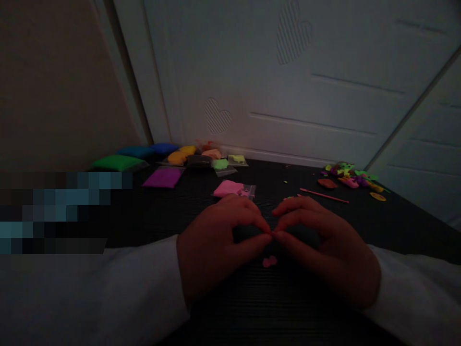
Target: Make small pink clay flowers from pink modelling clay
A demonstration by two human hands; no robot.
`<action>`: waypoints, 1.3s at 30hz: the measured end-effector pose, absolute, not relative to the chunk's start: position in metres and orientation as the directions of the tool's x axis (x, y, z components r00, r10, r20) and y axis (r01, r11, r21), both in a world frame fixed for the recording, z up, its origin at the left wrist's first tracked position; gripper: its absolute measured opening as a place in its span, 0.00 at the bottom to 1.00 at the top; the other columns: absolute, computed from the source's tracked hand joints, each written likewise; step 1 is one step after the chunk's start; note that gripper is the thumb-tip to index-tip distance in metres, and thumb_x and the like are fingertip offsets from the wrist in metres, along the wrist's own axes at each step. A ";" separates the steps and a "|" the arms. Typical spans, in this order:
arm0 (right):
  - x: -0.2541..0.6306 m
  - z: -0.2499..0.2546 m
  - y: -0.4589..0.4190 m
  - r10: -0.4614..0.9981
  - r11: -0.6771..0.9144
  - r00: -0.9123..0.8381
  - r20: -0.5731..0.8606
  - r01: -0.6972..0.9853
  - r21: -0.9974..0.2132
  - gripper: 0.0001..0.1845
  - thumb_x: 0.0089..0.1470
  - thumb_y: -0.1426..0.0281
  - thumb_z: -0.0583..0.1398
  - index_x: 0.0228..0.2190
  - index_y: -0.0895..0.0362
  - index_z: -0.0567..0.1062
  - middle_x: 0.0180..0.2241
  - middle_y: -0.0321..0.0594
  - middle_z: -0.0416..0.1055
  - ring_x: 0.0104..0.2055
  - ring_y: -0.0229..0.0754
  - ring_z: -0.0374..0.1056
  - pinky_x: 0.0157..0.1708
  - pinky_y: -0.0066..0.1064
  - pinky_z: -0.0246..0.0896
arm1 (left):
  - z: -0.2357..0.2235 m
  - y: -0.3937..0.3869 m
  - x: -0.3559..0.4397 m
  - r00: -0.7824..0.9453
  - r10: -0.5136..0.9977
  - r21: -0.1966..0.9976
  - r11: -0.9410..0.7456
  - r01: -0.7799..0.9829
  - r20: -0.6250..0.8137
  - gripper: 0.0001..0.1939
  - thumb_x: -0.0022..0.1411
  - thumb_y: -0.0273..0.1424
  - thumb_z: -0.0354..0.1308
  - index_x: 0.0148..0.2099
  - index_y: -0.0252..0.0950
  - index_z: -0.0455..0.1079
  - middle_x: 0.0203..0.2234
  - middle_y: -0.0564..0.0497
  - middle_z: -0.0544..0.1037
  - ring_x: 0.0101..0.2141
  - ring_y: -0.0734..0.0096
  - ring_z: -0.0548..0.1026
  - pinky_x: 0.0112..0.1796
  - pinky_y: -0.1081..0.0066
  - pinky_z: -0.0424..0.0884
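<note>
Thumb and forefinger of my left hand (225, 240) are pinched together, their tips meeting those of my right hand (324, 245). Between the fingertips is a tiny bit of pink modelling clay (272, 233), mostly hidden; both hands seem to pinch it. Just below them, a small flattened pink clay piece (269, 261) with rounded lobes lies on the dark table (230, 322). Behind my left hand rests an opened clear bag of pink clay (230, 189). A thin pink modelling tool (324, 195) lies beyond my right hand.
Packs of coloured clay, among them a green pack (120, 162) and a purple pack (163, 178), lie at the back left. A heap of colourful clay pieces (351, 175) sits at the back right. A white panel (230, 72) with heart reliefs borders the far edge. The light is dim.
</note>
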State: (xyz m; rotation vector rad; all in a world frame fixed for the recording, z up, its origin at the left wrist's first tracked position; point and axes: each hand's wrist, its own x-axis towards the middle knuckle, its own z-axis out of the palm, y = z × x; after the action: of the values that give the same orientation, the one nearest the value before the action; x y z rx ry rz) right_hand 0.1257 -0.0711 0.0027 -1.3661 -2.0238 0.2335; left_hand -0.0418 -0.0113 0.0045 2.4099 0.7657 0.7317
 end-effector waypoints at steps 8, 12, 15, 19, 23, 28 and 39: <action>0.127 0.000 -0.070 0.882 0.430 -0.205 0.424 0.715 -0.551 0.05 0.50 0.70 0.54 0.29 0.56 0.70 0.38 0.36 0.64 0.43 0.35 0.60 0.43 0.26 0.53 | 0.002 -0.013 -0.044 0.699 0.631 0.614 -0.710 0.345 0.337 0.05 0.50 0.31 0.55 0.28 0.36 0.70 0.29 0.53 0.71 0.34 0.72 0.67 0.38 0.71 0.62; 0.126 0.001 -0.071 0.884 0.421 -0.193 0.425 0.724 -0.547 0.03 0.47 0.70 0.56 0.28 0.55 0.70 0.38 0.36 0.64 0.43 0.36 0.60 0.45 0.28 0.52 | 0.002 -0.013 -0.044 0.694 0.643 0.604 -0.705 0.372 0.323 0.04 0.50 0.29 0.55 0.28 0.36 0.70 0.30 0.53 0.71 0.35 0.71 0.67 0.38 0.70 0.62; 0.124 0.002 -0.071 0.891 0.408 -0.193 0.411 0.739 -0.536 0.03 0.46 0.71 0.57 0.27 0.55 0.71 0.38 0.36 0.64 0.42 0.36 0.60 0.44 0.29 0.53 | 0.002 -0.014 -0.044 0.703 0.634 0.585 -0.718 0.378 0.324 0.04 0.50 0.29 0.55 0.28 0.37 0.70 0.30 0.53 0.70 0.36 0.71 0.66 0.38 0.70 0.62; 0.124 0.001 -0.071 0.889 0.409 -0.203 0.409 0.755 -0.513 0.03 0.45 0.70 0.58 0.27 0.54 0.71 0.38 0.36 0.64 0.42 0.37 0.61 0.45 0.31 0.52 | 0.003 -0.014 -0.043 0.713 0.627 0.558 -0.729 0.396 0.313 0.04 0.50 0.31 0.55 0.28 0.37 0.70 0.31 0.53 0.70 0.36 0.70 0.66 0.38 0.70 0.61; 0.125 0.000 -0.071 0.889 0.411 -0.211 0.407 0.759 -0.504 0.02 0.45 0.70 0.58 0.26 0.54 0.71 0.37 0.36 0.64 0.41 0.36 0.61 0.45 0.30 0.51 | 0.002 -0.014 -0.043 0.712 0.626 0.546 -0.735 0.403 0.317 0.04 0.50 0.30 0.55 0.28 0.37 0.70 0.30 0.53 0.69 0.36 0.71 0.65 0.38 0.70 0.61; 0.124 0.002 -0.070 0.892 0.414 -0.235 0.387 0.768 -0.488 0.02 0.45 0.71 0.58 0.25 0.54 0.71 0.36 0.35 0.64 0.41 0.36 0.60 0.47 0.31 0.48 | 0.003 -0.013 -0.042 0.718 0.626 0.547 -0.732 0.407 0.303 0.05 0.49 0.32 0.55 0.27 0.37 0.70 0.30 0.53 0.69 0.36 0.70 0.65 0.37 0.69 0.61; 0.125 0.000 -0.068 0.862 0.470 -0.267 0.431 0.741 -0.480 0.02 0.46 0.71 0.57 0.25 0.54 0.70 0.35 0.34 0.66 0.39 0.35 0.62 0.44 0.29 0.51 | 0.002 -0.011 -0.042 0.715 0.638 0.592 -0.704 0.392 0.286 0.04 0.49 0.32 0.56 0.29 0.38 0.70 0.30 0.54 0.70 0.36 0.70 0.66 0.38 0.69 0.61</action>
State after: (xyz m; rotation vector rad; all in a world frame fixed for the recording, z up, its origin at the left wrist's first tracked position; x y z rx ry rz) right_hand 0.1252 -0.0681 0.0004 -1.3251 -2.0671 0.2382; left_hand -0.0423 -0.0112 0.0019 2.4209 0.7865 0.6602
